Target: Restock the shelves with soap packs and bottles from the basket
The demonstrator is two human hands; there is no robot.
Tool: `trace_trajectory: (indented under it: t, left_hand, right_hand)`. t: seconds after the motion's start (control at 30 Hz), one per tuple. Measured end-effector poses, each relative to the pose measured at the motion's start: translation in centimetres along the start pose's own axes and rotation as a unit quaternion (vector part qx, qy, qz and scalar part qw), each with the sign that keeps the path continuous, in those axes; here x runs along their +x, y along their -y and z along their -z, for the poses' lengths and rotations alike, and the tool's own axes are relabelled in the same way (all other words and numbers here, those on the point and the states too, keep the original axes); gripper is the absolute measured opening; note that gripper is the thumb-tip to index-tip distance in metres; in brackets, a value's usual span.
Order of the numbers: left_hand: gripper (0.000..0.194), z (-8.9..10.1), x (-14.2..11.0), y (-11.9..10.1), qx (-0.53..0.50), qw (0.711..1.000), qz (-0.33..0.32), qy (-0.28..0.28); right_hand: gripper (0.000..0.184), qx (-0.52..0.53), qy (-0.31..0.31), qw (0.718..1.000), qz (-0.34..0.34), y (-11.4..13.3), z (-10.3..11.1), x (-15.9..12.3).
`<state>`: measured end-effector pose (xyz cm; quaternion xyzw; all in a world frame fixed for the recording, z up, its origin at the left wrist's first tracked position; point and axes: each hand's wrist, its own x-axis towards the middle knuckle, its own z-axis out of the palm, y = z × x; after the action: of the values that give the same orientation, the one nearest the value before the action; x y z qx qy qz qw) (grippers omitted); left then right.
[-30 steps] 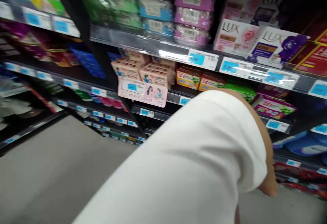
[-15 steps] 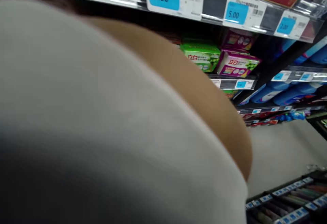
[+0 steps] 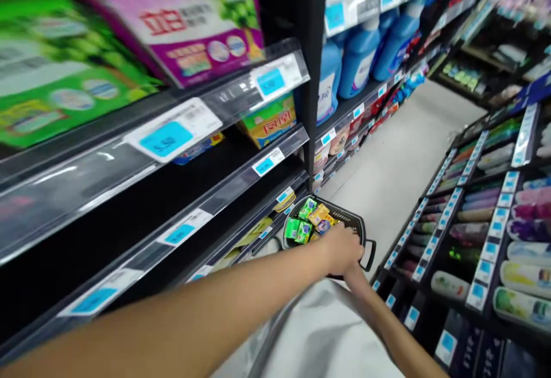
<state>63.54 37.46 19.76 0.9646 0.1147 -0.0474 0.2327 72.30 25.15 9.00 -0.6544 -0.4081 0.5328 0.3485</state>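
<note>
A black plastic shopping basket (image 3: pixel 344 215) hangs low over the aisle floor, holding several small green, yellow and blue packets (image 3: pixel 303 228). My left hand (image 3: pixel 342 249) lies over the basket's near rim, and the fingers are hidden from view. My right hand (image 3: pixel 353 272) is almost hidden under the left, with only the wrist showing at the basket's edge. A loop handle (image 3: pixel 369 254) of the basket stands free beside them. My white shirt (image 3: pixel 318 332) fills the bottom of the view.
Shelves with blue price tags line both sides of a grey-floored aisle (image 3: pixel 398 154). Boxed soap packs (image 3: pixel 172 24) sit close on the left, with blue detergent bottles (image 3: pixel 359 59) beyond them. Rows of tubes (image 3: pixel 523 277) fill the right-hand shelves.
The white sleeve and bare arm no longer block the view. The view has swung from the shelf front to look down the aisle, and both my arms and the basket have come into sight.
</note>
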Motion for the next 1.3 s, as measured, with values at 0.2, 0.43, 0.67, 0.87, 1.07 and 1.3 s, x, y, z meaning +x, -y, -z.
trace_trajectory:
  t: [0.2, 0.43, 0.67, 0.87, 1.07, 1.3]
  left_hand:
    - [0.022, -10.4, -6.7, 2.5, -0.305, 0.923, 0.235, -0.002]
    - [0.037, -19.1, -13.6, 2.7, -0.383, 0.809, 0.439, -0.075]
    - [0.043, -22.6, -22.8, 1.8, -0.452, 0.662, 0.581, -0.137]
    - [0.052, -23.1, -26.0, 2.7, -0.456, 0.584, 0.638, -0.209]
    - [0.064, -21.2, -24.1, 3.1, -0.456, 0.574, 0.646, -0.214]
    - [0.071, -16.1, -18.2, 3.6, -0.527, 0.574, 0.562, -0.277]
  right_hand:
    - [0.043, -0.005, -0.076, 0.992, -0.104, -7.8, 2.3, 3.1]
    - [0.033, -0.181, -0.078, 0.969, -0.147, -13.1, -0.8, 12.8]
    - [0.063, -0.344, 0.076, 0.935, 0.029, -13.8, -4.2, 23.4]
    - [0.038, -0.422, 0.162, 0.885, 0.109, -14.4, -4.6, 26.7]
    - [0.036, -0.465, 0.184, 0.850, 0.168, -12.6, -2.6, 25.4]
    - [0.042, -0.481, 0.131, 0.805, 0.323, -5.8, 2.0, 17.6]
